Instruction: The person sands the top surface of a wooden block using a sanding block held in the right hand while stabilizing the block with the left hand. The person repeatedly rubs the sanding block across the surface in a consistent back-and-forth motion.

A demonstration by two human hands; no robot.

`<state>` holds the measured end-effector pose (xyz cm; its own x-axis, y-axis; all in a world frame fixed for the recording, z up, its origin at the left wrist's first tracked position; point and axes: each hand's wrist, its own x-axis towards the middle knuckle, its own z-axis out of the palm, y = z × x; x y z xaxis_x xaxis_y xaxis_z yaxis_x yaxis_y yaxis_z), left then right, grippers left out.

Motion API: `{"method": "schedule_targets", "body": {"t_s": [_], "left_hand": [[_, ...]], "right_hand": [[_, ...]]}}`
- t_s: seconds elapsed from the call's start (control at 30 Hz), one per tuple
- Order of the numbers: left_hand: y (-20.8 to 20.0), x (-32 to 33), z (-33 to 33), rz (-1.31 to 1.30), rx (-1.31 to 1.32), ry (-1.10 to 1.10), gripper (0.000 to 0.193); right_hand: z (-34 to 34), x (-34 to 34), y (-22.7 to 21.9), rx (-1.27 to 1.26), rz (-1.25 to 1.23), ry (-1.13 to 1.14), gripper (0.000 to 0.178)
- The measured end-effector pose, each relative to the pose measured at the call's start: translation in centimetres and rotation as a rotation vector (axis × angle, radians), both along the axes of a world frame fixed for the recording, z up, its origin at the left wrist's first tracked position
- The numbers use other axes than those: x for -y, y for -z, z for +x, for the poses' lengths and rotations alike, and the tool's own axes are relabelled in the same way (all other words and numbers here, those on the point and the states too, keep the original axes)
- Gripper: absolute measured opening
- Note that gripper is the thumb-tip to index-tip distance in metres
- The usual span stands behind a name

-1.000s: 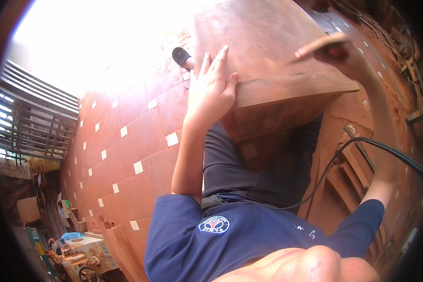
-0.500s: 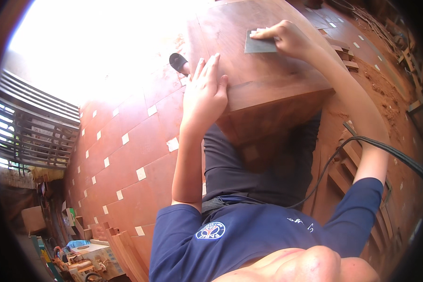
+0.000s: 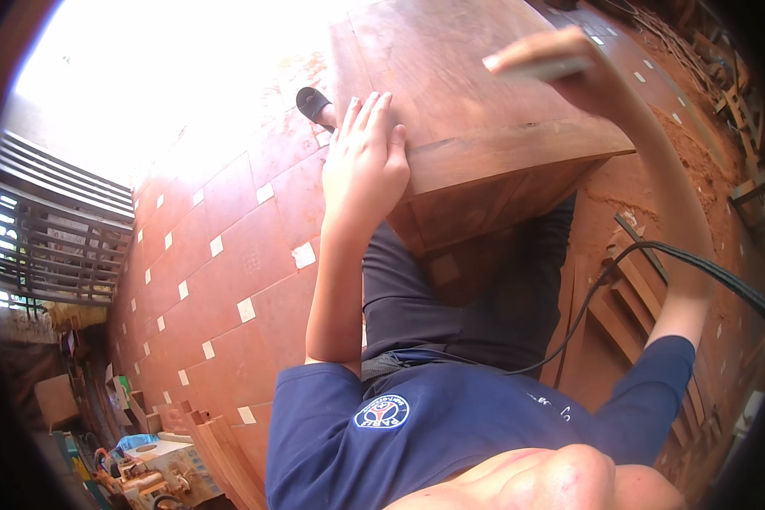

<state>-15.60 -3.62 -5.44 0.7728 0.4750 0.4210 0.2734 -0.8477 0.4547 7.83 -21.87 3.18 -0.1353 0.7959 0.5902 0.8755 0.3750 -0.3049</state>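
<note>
A large brown wooden box-like piece [image 3: 459, 98] lies before me, its broad face upward and its near end over my legs. On its left edge rests my left hand [image 3: 364, 166], fingers stretched out flat and holding nothing. My right hand [image 3: 591, 76] is raised over the right side of the wood, blurred by motion. It grips a flat grey scraper [image 3: 546, 70], seen nearly edge-on and apart from the surface. The fingers lie along its top; the thumb's hold is hidden.
Reddish floor tiles [image 3: 221, 293] with small white squares spread to the left. A dark cable [image 3: 599, 289] crosses by my right arm. Wooden pieces [image 3: 625, 310] lie at the right near sawdust. A slatted metal grille [image 3: 55, 221] and a cluttered box [image 3: 174, 467] stand at the left.
My right hand has lifted the scraper off the wood and moved it right, tilting it from flat to nearly edge-on. My left hand stays on the left edge.
</note>
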Motion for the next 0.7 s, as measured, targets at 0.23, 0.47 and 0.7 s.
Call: {"method": "schedule_targets", "body": {"t_s": [0.23, 0.47, 0.7], "left_hand": [[-0.2, -0.1, 0.1, -0.018, -0.047, -0.039, 0.046], [-0.3, -0.3, -0.5, -0.031, -0.04, -0.031, 0.044], [-0.1, 0.1, -0.3, -0.014, -0.016, -0.024, 0.041]], "right_hand": [[5.6, -9.3, 4.0, 0.174, 0.076, 0.355, 0.031], [0.5, -5.4, 5.7, -0.006, 0.022, 0.186, 0.048], [-5.6, 4.9, 3.6, -0.101, -0.131, 0.125, 0.034]]}}
